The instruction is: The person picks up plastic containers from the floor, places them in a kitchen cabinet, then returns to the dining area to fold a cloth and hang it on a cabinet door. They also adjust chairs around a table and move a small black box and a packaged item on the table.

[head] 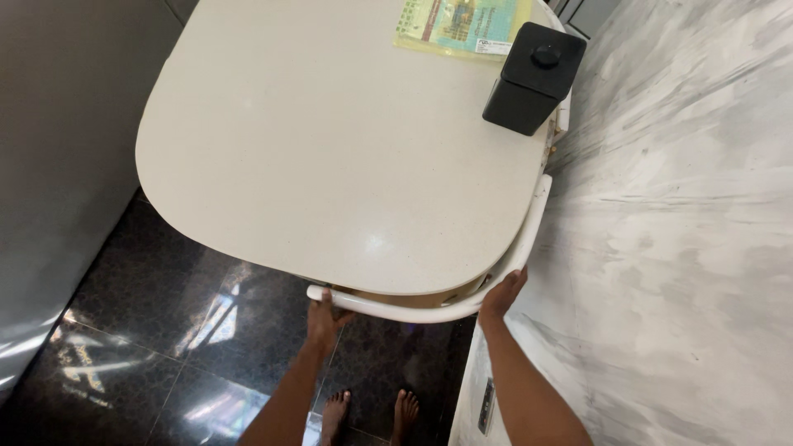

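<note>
Chair: a white chair back tucked under the near edge of the cream table, its curved rail running up the right side.
Left hand: closed round the rail's near-left end.
Right hand: wrapped on the rail at the near-right bend.
Handling: looks stiff, smooth, probably fairly light; the rail is the natural grip.
Far right: black lidded box beside a yellow-green printed sheet.
Below: glossy dark floor, bare feet.

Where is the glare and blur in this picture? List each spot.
Head view: window glare on the glossy dark floor; a soft highlight on the white tabletop; streaky motion blur across the marble floor; wide-angle bending at the table's edges; both hands sharp.
</note>
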